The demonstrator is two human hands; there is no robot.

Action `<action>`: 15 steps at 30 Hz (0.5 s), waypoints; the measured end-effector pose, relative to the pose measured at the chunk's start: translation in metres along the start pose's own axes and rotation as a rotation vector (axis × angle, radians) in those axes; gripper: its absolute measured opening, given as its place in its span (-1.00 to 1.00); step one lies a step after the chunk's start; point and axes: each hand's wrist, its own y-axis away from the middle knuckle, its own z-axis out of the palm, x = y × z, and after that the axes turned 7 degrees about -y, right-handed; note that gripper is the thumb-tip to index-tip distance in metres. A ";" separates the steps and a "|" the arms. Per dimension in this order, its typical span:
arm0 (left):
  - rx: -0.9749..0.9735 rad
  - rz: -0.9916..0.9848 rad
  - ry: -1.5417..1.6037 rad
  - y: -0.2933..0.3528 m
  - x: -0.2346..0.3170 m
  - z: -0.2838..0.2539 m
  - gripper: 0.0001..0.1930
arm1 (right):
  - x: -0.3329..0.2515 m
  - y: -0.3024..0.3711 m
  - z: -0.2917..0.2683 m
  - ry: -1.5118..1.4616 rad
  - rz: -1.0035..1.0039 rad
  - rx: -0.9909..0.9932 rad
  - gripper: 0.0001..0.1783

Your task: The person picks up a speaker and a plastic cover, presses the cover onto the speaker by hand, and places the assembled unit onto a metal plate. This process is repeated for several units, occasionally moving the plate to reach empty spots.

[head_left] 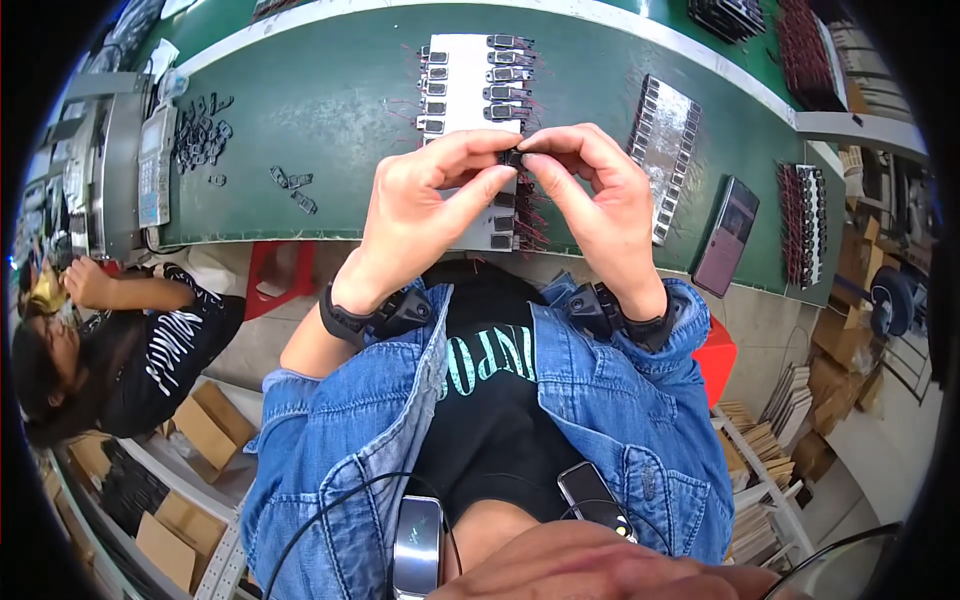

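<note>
Over the near end of a long white board [465,85], my left hand [415,200] and my right hand [608,195] meet fingertip to fingertip. Between them they pinch a small black part [513,157], mostly covered by the fingers. Thumb and forefinger of each hand close on it. Along both long edges of the board sit rows of small black rectangular modules [507,93] with thin red and dark wires; they look like tiny speakers. The board's near end is partly hidden behind my hands.
On the green table [330,110], loose black parts [203,140] lie in a heap at left, a few more [293,188] nearer. Rightward are another loaded board [665,150], a phone [726,235] and a wired strip [803,225]. A person [130,330] sits at far left.
</note>
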 end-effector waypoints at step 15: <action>-0.039 0.060 -0.076 0.002 0.003 -0.007 -0.74 | -0.002 -0.016 -0.010 -0.090 0.154 -0.229 -0.73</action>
